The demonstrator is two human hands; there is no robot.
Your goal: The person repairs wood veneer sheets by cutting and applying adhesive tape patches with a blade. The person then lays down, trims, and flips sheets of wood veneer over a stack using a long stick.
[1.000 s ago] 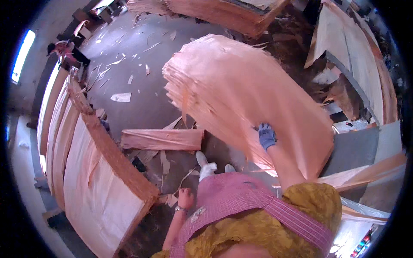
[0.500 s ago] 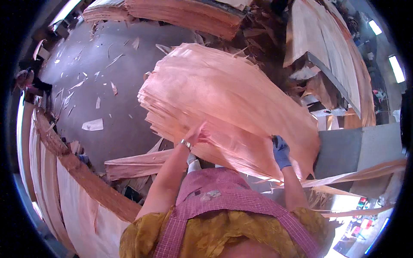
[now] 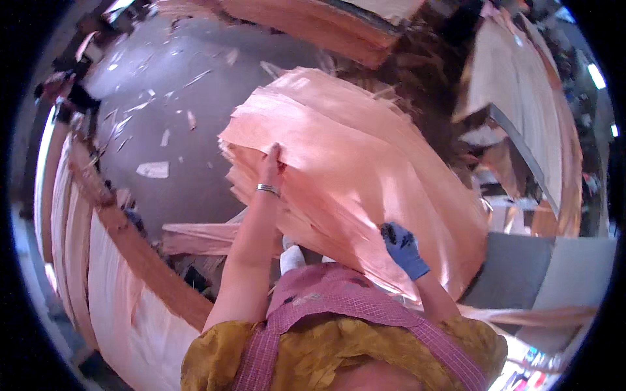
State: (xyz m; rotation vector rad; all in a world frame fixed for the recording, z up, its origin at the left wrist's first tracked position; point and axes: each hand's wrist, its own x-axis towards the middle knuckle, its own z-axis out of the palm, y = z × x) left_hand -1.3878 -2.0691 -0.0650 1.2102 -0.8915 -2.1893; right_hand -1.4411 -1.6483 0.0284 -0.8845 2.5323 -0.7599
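Note:
A thick stack of thin, pinkish wood veneer sheets [image 3: 352, 140] lies in front of me, its layered edges fanned out on the left. My bare left hand [image 3: 272, 163], a metal band at its wrist, grips the near edge of the top veneer sheet toward its left end. Its thumb lies on top, and the other fingers are mostly hidden. Farther right, my right hand [image 3: 401, 247] wears a blue-grey glove with dark patches. It is closed at the same sheet's near edge, which bulges upward between and beyond my hands.
Veneer scraps [image 3: 153, 170] litter the grey floor [image 3: 195, 124] at left. More veneer stacks stand at the far side [image 3: 306, 26], right [image 3: 515, 98] and lower left [image 3: 124, 287]. A grey panel [image 3: 512, 267] lies right of my stack. Another person [image 3: 78, 94] is at the far left.
My left hand has moved away from me along the stack's left part, arm stretched. My right hand has shifted left and nearer. The top sheet has lifted and buckled; the view has turned slightly.

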